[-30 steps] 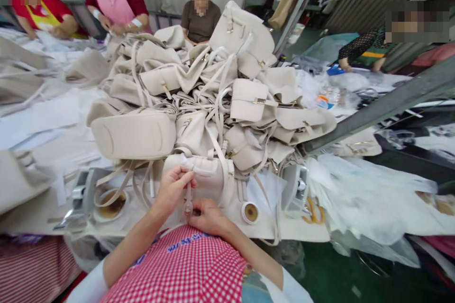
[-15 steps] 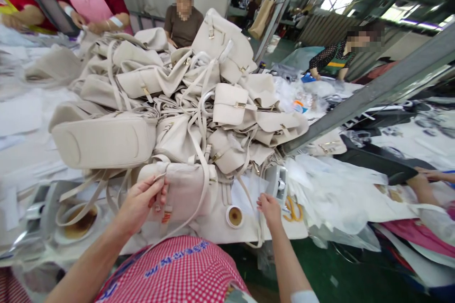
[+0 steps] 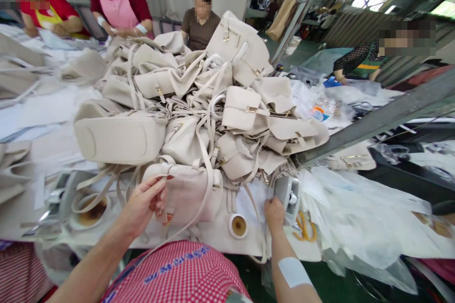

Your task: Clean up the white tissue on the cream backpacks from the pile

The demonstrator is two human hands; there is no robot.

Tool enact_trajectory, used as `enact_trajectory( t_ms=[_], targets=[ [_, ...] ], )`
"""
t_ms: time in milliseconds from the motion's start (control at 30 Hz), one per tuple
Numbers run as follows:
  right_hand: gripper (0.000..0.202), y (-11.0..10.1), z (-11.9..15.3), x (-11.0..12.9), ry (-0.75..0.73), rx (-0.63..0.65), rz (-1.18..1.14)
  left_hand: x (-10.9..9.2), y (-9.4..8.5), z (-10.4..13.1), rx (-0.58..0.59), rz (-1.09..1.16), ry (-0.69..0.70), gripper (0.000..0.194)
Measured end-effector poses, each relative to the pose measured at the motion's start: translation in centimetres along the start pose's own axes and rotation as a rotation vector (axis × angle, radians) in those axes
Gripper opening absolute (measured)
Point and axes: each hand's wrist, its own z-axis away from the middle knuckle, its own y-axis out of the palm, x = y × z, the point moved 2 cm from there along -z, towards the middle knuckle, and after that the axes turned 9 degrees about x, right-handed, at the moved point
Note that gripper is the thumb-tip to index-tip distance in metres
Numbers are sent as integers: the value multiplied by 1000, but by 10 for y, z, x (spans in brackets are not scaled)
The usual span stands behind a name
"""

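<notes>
A pale beige handbag stands at the table's front edge, its long strap looping down toward my apron. My left hand is at the bag's upper left, thumb and fingers pinched on something thin and pale that I cannot make out. A small red striped piece shows below those fingers. My right hand is curled beside a grey tape dispenser, its fingertips hidden from view. Between the hands sits a small round cup with brown contents. Yellow-handled scissors lie right of the dispenser.
A large heap of beige handbags covers the middle of the table. At left are another dispenser and a bowl of brown liquid. A slanted metal post crosses the right side, above plastic bags. Several people work around.
The view has turned left. My right hand has moved up to the grey dispenser, its fingers now more hidden. My left hand keeps its pinch at the handbag's upper left.
</notes>
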Motion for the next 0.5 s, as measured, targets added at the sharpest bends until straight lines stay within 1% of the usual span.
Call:
enact_trajectory(
  t_ms=[67, 133, 200, 267, 300, 333, 367, 433, 500],
  targets=[
    [20, -5, -1, 0, 26, -5, 5, 1, -1, 1, 17, -17, -12, 38],
    [21, -16, -1, 5, 11, -11, -8, 1, -3, 1, 43, -61, -4, 38],
    [18, -36, 3, 14, -50, -14, -26, -1, -4, 2, 81, -130, 21, 35],
    [19, -59, 14, 25, -114, -11, -95, -2, -4, 5, 120, -182, 25, 32],
    [22, -71, 21, 30, -130, -3, -156, -2, -4, 8, 135, -192, 11, 30],
    [24, -81, 29, 35, -97, 13, -306, -1, -5, 10, 147, -195, -9, 28],
    [27, -88, 38, 41, -20, 61, -478, 0, -5, 13, 155, -198, -31, 27],
    [34, -96, 60, 61, 129, 210, -783, 2, -7, 18, 162, -212, -63, 25],
    [45, -95, 85, 93, 224, 433, -986, 2, -9, 24, 170, -235, -75, 24]
  ],
)
